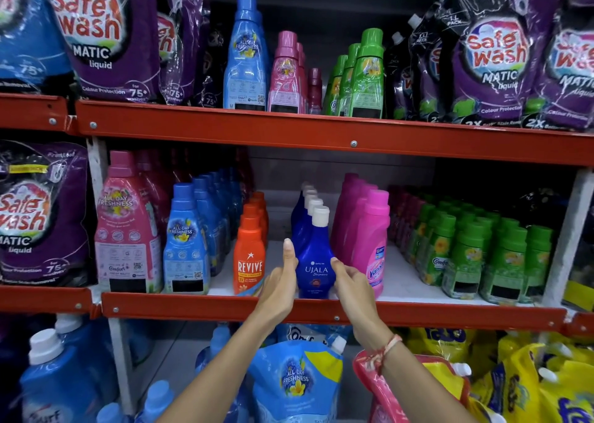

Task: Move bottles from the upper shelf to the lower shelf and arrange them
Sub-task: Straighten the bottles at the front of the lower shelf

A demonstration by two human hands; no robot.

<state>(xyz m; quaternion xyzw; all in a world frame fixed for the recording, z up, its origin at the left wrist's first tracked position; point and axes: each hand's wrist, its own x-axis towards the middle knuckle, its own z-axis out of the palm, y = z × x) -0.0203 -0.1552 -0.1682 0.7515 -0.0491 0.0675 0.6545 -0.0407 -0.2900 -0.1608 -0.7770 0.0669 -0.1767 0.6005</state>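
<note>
Middle shelf (pixel 321 307), centre of frame, left to right: orange bottle (pixel 249 262) at the front edge, left hand (pixel 281 281) open against the dark blue bottle (pixel 315 262), right hand (pixel 352 282) open on its other side, pink bottle (pixel 371 245) just beside.

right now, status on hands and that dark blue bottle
Left hand open beside the dark blue bottle. Right hand open on its other side. Bottle upright at shelf front, between orange bottle and pink bottle.
</note>
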